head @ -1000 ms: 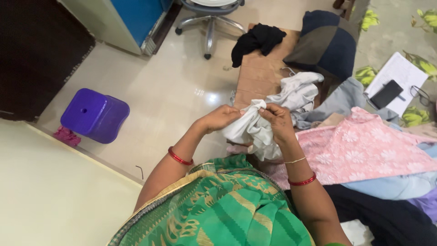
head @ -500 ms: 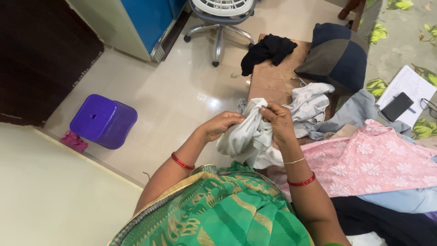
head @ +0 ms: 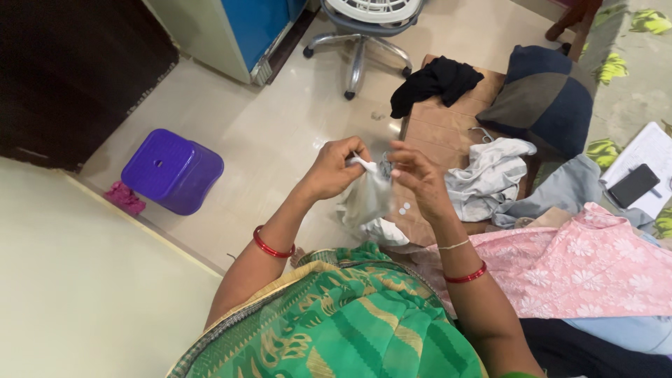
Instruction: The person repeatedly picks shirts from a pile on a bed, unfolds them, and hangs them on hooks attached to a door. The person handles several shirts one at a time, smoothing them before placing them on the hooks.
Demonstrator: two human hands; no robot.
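Observation:
I hold a pale grey-white garment [head: 369, 201] up in front of my chest. My left hand [head: 334, 166] pinches its top edge on the left, and my right hand [head: 414, 180] grips the same edge on the right. The cloth hangs down between them, with small white buttons showing near my right palm. Both wrists carry red bangles. My green patterned sari [head: 336, 322] fills the bottom of the view.
A crumpled white garment [head: 490, 175] and a black one [head: 437, 80] lie on a brown board [head: 434, 126]. A pink flowered cloth [head: 581, 266], a dark cushion [head: 542, 98], a phone [head: 633, 185] on papers, a purple stool [head: 171, 170] and an office chair [head: 367, 28] are around.
My hands have risen and moved apart, stretching the garment's top edge between them. The bunched cloth now hangs lower and thinner. The view has shifted slightly.

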